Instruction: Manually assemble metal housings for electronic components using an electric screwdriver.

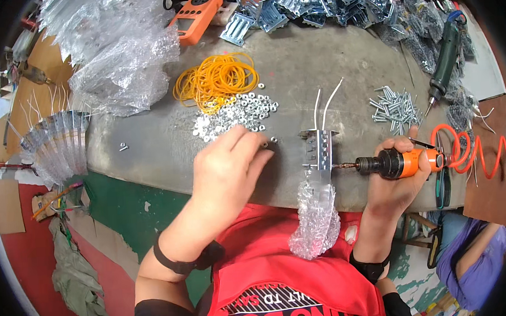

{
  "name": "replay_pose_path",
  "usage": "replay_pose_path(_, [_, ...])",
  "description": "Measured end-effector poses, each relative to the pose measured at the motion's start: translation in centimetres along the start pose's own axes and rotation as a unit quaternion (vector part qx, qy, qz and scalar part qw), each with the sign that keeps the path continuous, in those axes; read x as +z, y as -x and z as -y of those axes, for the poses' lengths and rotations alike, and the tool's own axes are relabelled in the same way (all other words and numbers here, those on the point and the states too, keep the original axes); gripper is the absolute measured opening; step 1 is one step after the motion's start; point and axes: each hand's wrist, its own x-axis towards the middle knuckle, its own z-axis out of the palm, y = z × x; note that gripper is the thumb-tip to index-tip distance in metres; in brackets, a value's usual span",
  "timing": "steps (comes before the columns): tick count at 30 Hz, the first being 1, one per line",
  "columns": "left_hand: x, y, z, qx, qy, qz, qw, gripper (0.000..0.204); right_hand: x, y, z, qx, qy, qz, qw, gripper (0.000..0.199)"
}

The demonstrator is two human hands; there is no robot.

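Observation:
My right hand (398, 175) is wrapped around an orange and black air screwdriver (401, 163), its bit pointing left at a metal bracket assembly (320, 154). Two white wires (325, 104) rise from the far end of that assembly, and its near end is sleeved in bubble wrap (316, 223) that hangs over the table edge. A screw (310, 166) sticks out of the bracket's left side. My left hand (225, 164) is closed in a pinch just in front of a pile of small nuts (236, 114); whatever lies between the fingertips is too small to make out.
Yellow rubber bands (216, 79) lie behind the nuts, and loose screws (396, 110) to the right. Metal brackets (307, 1), an orange meter (198, 16) and bubble wrap (118, 79) fill the back. A green power screwdriver (447, 59) hangs right; wrapped assemblies (58, 149) fan out left.

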Motion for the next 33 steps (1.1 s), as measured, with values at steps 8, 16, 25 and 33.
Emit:
replay_pose_path(8, [-0.3, -2.0, 1.0, 0.052, -0.059, 0.106, 0.991, 0.014, 0.5, 0.0, -0.3, 0.000, 0.000, 0.000, 1.000, 0.044])
replay_pose_path(16, [1.1, 0.2, -2.8, -0.161, 0.392, 0.079, 0.902, 0.006, 0.5, 0.5, -0.1, 0.025, -0.066, 0.004, 0.997, 0.050])
replay_pose_path(25, [2.1, 0.5, -3.2, -0.229, 0.550, 0.048, 0.802, 0.009, 0.5, 0.2, -0.2, 0.014, -0.023, -0.006, 1.000, 0.038])
replay_pose_path(33, [1.7, 0.3, -2.9, -0.189, 0.489, 0.053, 0.850, 0.012, 0.7, 0.3, -0.4, 0.033, -0.066, 0.003, 0.997, 0.036])
